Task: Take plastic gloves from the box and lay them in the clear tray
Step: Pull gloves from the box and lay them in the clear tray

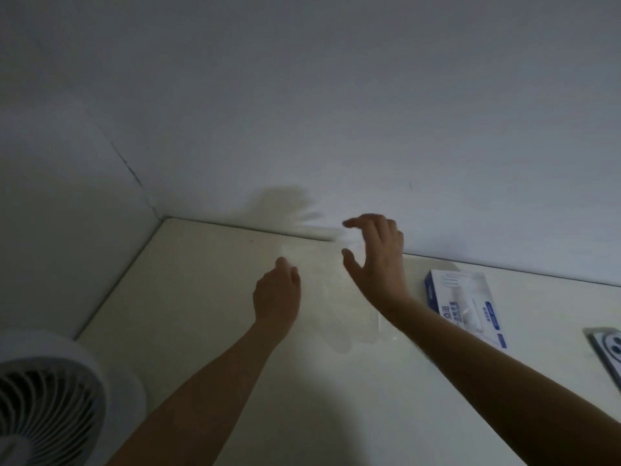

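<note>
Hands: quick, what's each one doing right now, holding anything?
Left hand: loosely curled over the table; whether it holds anything cannot be told.
Right hand: open, fingers spread, holding nothing.

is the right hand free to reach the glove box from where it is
Probably yes. The right hand is open and seems to hold nothing, though a thin clear glove would be hard to spot. The box lies on the table just right of its forearm, and nothing stands between them.

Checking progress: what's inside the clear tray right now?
A see-through glove seems to lie in the tray; the right hand covers part, so no count.
</note>
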`<action>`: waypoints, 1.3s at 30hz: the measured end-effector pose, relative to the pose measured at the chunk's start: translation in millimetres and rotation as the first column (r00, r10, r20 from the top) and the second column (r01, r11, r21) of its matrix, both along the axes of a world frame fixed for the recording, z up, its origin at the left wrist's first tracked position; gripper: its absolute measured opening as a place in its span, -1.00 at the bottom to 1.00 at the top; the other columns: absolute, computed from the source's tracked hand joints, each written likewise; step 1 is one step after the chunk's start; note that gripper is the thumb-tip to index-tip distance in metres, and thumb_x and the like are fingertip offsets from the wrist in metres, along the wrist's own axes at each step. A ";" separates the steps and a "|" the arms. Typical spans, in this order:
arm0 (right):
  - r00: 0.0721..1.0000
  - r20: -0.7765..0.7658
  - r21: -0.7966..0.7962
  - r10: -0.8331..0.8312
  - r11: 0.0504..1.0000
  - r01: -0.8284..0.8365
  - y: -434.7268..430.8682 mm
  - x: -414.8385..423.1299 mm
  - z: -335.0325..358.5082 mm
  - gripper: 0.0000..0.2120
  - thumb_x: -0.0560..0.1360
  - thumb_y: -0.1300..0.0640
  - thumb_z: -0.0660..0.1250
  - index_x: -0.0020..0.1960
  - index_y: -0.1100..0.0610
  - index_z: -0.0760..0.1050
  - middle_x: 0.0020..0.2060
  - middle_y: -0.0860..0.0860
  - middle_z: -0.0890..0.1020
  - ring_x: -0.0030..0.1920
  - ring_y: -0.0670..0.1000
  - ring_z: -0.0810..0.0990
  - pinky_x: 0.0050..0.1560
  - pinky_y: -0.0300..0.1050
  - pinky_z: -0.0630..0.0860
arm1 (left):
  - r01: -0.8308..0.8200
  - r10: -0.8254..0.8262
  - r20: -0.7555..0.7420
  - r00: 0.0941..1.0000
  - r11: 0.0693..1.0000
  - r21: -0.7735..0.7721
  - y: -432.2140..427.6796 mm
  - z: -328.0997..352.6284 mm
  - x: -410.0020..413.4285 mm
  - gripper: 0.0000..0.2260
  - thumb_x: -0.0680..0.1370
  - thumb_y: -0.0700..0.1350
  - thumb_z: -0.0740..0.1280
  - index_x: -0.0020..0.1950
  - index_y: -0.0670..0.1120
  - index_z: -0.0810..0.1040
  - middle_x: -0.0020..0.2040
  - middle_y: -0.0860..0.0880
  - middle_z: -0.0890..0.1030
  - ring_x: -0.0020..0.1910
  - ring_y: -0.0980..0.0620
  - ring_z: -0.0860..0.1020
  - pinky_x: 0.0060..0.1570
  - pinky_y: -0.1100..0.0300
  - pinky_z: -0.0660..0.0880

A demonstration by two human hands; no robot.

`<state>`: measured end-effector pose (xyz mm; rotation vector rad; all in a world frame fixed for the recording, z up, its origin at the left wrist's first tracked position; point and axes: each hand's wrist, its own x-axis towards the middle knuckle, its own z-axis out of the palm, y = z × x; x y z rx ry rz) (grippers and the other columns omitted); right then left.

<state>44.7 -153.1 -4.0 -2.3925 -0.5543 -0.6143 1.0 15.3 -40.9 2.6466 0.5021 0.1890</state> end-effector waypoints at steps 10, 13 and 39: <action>0.538 -0.832 -0.376 -0.134 0.849 -0.370 29.9 22.9 -93.6 -0.35 0.53 0.20 0.31 0.54 0.01 0.13 0.37 0.16 0.32 0.32 0.17 0.40 0.27 0.00 0.45 | 0.316 -0.206 -0.325 0.923 0.889 0.333 -14.3 -10.0 28.1 -0.64 0.55 -0.25 0.29 0.30 -0.21 0.26 0.19 -0.16 0.42 0.08 -0.06 0.52 -0.03 0.16 0.49; 0.560 -0.816 -0.416 -0.143 0.818 -0.397 34.9 25.5 -106.5 -0.32 0.51 0.20 0.34 0.55 0.05 0.12 0.40 0.18 0.23 0.35 0.19 0.30 0.30 0.00 0.41 | 0.497 -0.416 -0.272 0.868 0.727 0.473 -23.5 -11.8 34.7 -0.63 0.46 -0.24 0.37 0.22 -0.17 0.34 0.15 -0.13 0.38 0.09 -0.06 0.44 0.03 0.13 0.42; 0.479 -0.877 -0.032 0.028 0.993 -0.117 -1.4 36.9 -45.6 -0.69 0.56 0.07 0.32 0.28 0.12 0.49 0.06 0.06 0.62 -0.15 -0.02 0.61 -0.09 -0.15 0.61 | 0.443 -0.354 -0.531 0.770 0.895 0.046 -19.7 -26.3 65.2 -0.59 0.57 -0.05 0.27 0.40 -0.07 0.35 0.27 -0.13 0.48 0.16 -0.10 0.53 0.07 0.10 0.49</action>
